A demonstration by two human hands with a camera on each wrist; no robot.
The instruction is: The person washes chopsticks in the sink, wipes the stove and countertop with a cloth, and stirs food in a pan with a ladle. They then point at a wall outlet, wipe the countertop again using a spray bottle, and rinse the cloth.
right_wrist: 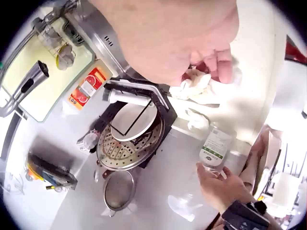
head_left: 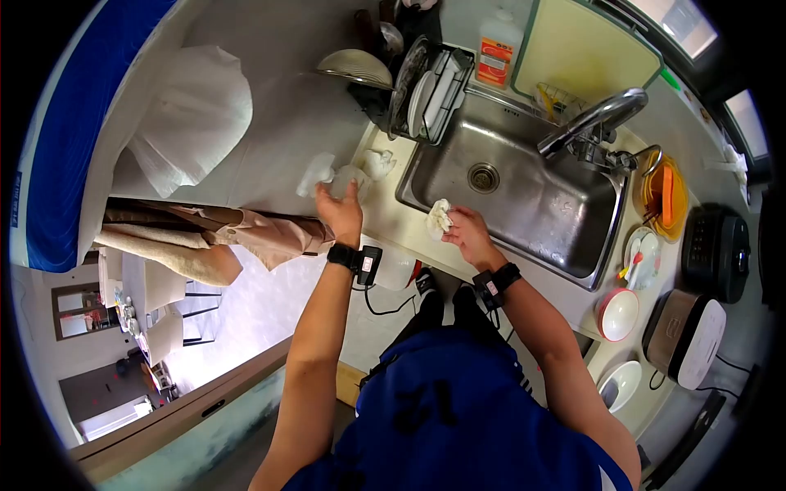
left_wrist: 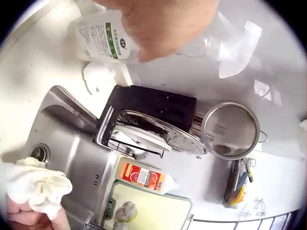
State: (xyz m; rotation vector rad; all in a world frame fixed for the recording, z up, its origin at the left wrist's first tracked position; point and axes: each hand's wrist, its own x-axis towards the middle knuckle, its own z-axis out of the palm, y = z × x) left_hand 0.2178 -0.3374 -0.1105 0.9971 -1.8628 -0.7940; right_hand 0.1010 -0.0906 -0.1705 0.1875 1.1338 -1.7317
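My left hand (head_left: 341,214) grips a clear spray bottle (left_wrist: 98,39) around its body, near the counter's left end. The bottle has a white trigger head and a green-striped label, and lies tilted on its side in the left wrist view. In my right hand (head_left: 472,237), a crumpled white wad (head_left: 440,219) like soft paper or cloth is pinched by the fingers, over the counter edge before the sink. Another crumpled white wad (head_left: 378,164) lies on the counter beside the dish rack, close to the bottle.
A steel sink (head_left: 524,225) with a faucet (head_left: 598,119) sits ahead. At its left stands a dish rack (head_left: 446,102) with plates; an orange-labelled bottle (head_left: 494,61) and a cutting board (head_left: 581,49) are behind. Bowls (head_left: 617,315) and a rice cooker (head_left: 684,335) line the right.
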